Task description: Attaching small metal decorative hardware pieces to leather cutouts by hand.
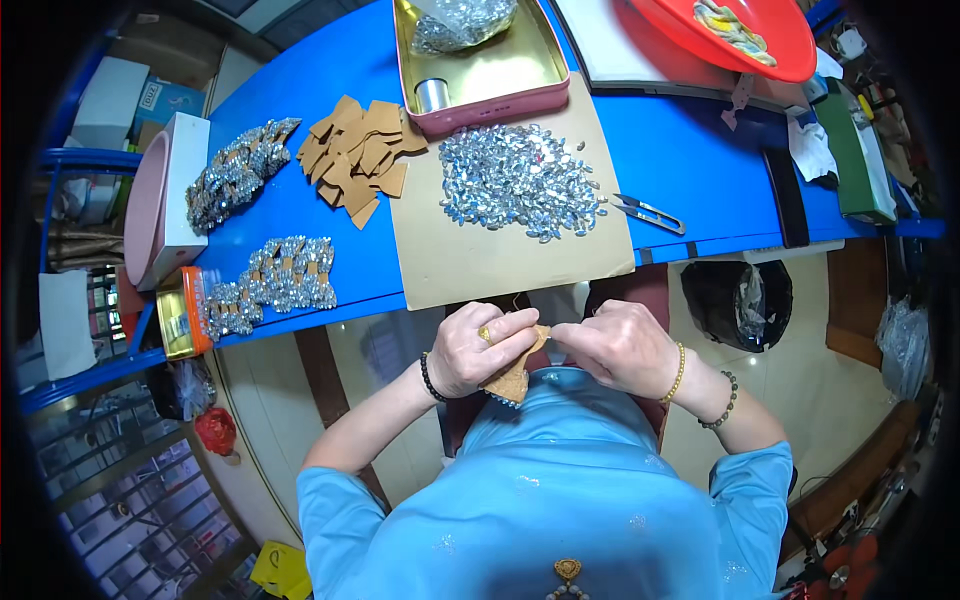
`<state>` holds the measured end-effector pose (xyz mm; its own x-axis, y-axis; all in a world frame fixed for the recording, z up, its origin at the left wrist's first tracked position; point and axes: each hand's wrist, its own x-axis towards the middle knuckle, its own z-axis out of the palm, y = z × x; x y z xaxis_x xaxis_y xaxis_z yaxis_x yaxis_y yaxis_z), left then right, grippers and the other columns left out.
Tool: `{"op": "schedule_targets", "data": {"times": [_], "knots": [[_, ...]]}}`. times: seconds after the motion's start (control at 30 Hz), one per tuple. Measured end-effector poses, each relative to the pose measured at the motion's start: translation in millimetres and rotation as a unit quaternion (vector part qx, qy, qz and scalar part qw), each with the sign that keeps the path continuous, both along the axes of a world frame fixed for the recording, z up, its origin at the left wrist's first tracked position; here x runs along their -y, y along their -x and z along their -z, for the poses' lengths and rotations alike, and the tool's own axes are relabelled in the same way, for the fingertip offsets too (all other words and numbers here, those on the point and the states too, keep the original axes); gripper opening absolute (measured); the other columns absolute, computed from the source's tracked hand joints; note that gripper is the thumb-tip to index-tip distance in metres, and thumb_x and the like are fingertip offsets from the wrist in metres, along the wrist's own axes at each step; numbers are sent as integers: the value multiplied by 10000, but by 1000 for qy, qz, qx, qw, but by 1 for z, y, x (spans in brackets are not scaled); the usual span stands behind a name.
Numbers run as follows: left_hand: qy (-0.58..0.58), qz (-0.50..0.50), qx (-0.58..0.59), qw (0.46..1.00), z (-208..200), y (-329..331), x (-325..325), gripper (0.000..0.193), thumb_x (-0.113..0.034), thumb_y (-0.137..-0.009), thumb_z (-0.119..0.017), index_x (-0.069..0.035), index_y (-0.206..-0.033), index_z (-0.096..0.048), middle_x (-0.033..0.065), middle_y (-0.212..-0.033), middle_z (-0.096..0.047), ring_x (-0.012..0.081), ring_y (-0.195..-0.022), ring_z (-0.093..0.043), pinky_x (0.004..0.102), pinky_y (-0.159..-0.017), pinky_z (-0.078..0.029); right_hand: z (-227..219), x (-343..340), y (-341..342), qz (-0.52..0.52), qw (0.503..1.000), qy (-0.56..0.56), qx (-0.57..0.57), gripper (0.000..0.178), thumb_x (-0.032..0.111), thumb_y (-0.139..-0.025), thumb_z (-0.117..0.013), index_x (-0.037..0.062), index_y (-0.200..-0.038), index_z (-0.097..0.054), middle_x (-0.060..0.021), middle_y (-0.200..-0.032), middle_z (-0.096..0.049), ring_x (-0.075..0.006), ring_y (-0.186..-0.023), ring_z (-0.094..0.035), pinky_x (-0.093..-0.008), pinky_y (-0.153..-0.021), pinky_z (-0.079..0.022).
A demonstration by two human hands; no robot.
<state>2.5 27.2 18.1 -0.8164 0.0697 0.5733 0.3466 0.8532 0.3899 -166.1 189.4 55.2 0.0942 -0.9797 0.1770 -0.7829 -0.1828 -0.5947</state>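
Note:
My left hand is closed round a tan leather-like piece with a row of shiny beads along its lower edge. My right hand is pinched at the piece's upper right corner; whatever its fingertips hold is too small to make out. Both hands are just off the table's near edge, above my lap. Beyond them, a heap of silvery faceted stones lies on a brown cardboard sheet. Thread snips rest at the sheet's right edge.
Tan cut pieces are piled on the blue table. Bead-covered pieces lie at the left, with more bead-covered pieces nearer. Behind the stones stands a pink-sided tin holding a thread spool. A red basin is at far right.

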Motion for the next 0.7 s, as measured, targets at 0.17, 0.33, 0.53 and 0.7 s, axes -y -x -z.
{"op": "schedule_targets", "data": {"times": [0.17, 0.33, 0.53, 0.7], "knots": [[-16, 11, 13, 1000, 3, 0, -1, 339, -128, -630, -632, -40, -958, -622, 106, -1034, -627, 216, -706, -569, 312, -597, -478, 3, -1, 0, -16, 1000, -4, 4, 271, 24, -689, -629, 34, -959, -603, -52, -558, -551, -191, -536, -575, -314, -571, -441], [-21, 24, 16, 999, 2, 1, -1, 339, -124, -638, -632, -26, -962, -617, 121, -1040, -622, 229, -730, -573, 325, -618, -485, -5, 0, 0, -25, 999, -20, -13, 293, 19, -690, -624, 34, -982, -608, -54, -563, -555, -190, -536, -574, -309, -582, -432], [-24, 22, 12, 999, 1, -1, -1, 348, -124, -633, -633, -24, -965, -608, 122, -1039, -620, 232, -740, -575, 327, -624, -488, -3, 1, -2, -26, 1000, -8, 7, 299, 18, -693, -618, 37, -991, -613, -55, -558, -552, -192, -530, -569, -309, -577, -428], [-19, 26, 18, 999, 0, 1, -1, 352, -124, -628, -635, -26, -964, -605, 123, -1038, -618, 231, -741, -575, 328, -630, -490, -3, -1, 1, -30, 999, -16, 2, 293, 21, -698, -616, 39, -991, -614, -55, -557, -550, -194, -533, -571, -311, -579, -429]]}}
